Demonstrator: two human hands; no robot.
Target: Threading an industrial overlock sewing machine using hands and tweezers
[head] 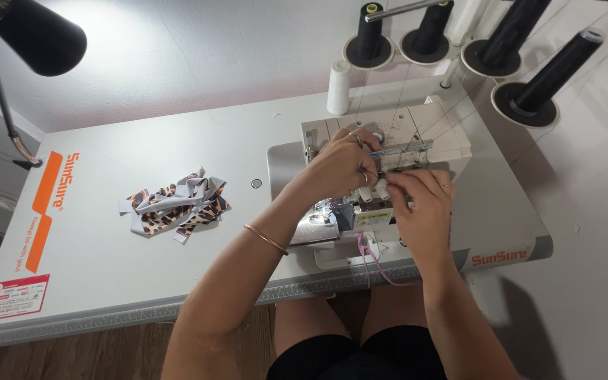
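Hands met at the front of the cream-coloured overlock sewing machine (388, 151) set into the white tabletop (142, 267). Our left hand (343, 163) was curled over the machine's threading area, fingers pinched on something too small for us to make out. Our right hand (423, 207) was closed in a fine pinch just beside it, apparently on thread, though we could not tell for certain. Black thread cones (529, 49) and one white thread cone (338, 88) stood at the far right, strands running down to the machine. A pink thread tail (371, 257) hung off the near edge. No fabric lay under the foot; we judged threading was in hand and sewing not begun. A pile of grey and leopard-print fabric strips (174, 204) waited to the left, well apart from both hands.
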